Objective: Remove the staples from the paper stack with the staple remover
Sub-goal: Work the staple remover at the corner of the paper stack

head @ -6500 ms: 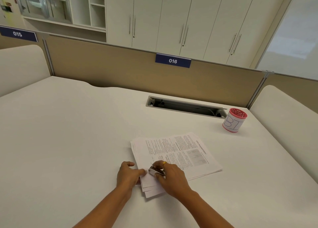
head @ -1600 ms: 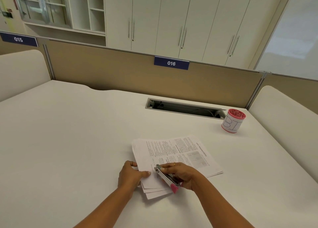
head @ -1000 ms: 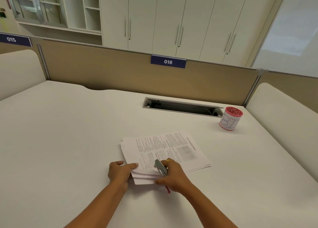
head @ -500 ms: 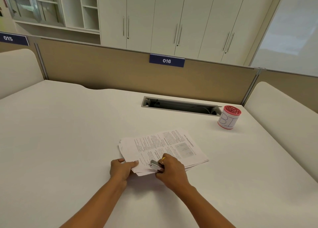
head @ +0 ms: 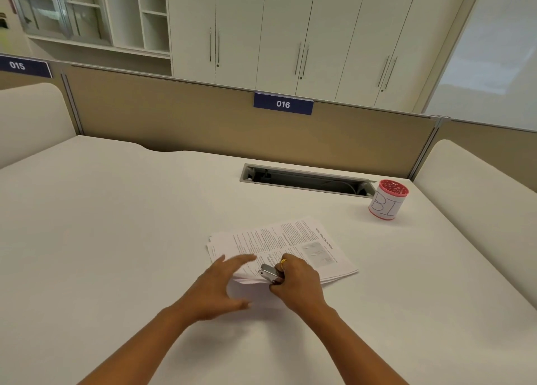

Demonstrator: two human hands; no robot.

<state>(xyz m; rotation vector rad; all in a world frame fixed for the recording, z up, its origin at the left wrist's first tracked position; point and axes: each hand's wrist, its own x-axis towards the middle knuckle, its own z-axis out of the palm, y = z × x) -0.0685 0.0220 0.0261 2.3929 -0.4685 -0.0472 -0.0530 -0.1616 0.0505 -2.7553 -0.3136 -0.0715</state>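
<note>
**Staple remover at the near corner of the paper stack**

The white desk carries everything; toward its near middle the left hand is blurred, fingers spread and extended, its fingertips over the near left corner of the paper stack, whether touching the sheets or just above them cannot be told; just beside it the right hand, a yellow ring on one finger, is curled tight around the metal staple remover, whose silver head sits against the near edge of the stack; the printed sheets lie fanned and slightly askew, angled toward the far right; along the far edge runs a grey cable slot; near the far right corner, well apart from the papers, stands a red-rimmed cup.
</note>
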